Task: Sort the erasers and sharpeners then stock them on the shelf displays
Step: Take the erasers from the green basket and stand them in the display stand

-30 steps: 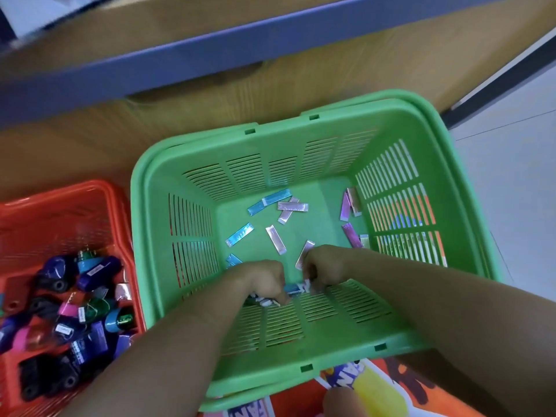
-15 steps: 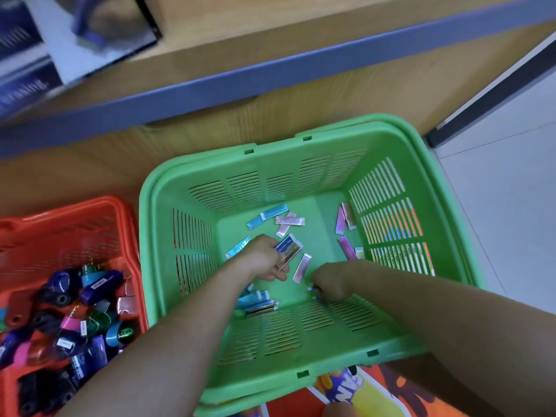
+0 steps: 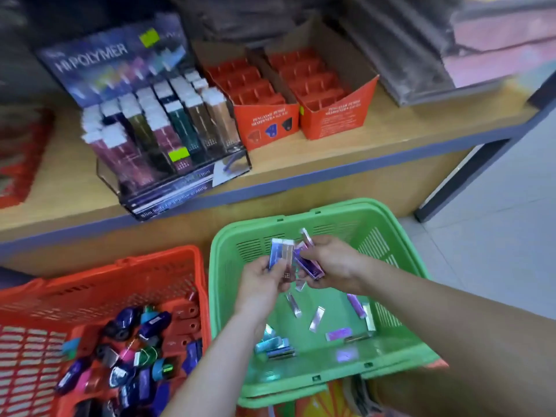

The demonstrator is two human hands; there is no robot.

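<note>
- Above the green basket (image 3: pixel 400 233), near the middle of the view, my left hand (image 3: pixel 261 284) and right hand (image 3: pixel 331 266) were raised together, almost touching.
- The left fingers were pinched on a small fan of slim erasers (image 3: pixel 281 254), held upright; the right fingers were curled around a purple eraser (image 3: pixel 310 267), with another sticking up past the knuckles.
- Loose erasers (image 3: pixel 316 319) lay scattered on the green basket's floor, with a little stack (image 3: pixel 273 346) in its near-left corner.
- The sharpeners (image 3: pixel 135 347) sat apart in the red basket (image 3: pixel 120 266) to the left, so I judged the sorting largely done.
- On the far shelf (image 3: pixel 391 130) stood the eraser display (image 3: pixel 159 121), partly filled, and to its right two red sharpener boxes (image 3: pixel 288 94) whose compartments looked empty.
- I judged the step in hand to be gathering erasers into one bundle for stocking.
- To do it well, I would square the pieces with their white ends the same way, as in the display rows.
- I would pass the right hand's erasers into the left one at a time, since they look smooth and a loose fan could slip back into the basket.
- Colours seemed grouped by column in the display, though blur made that uncertain, so matching colours before lifting seemed wise.
</note>
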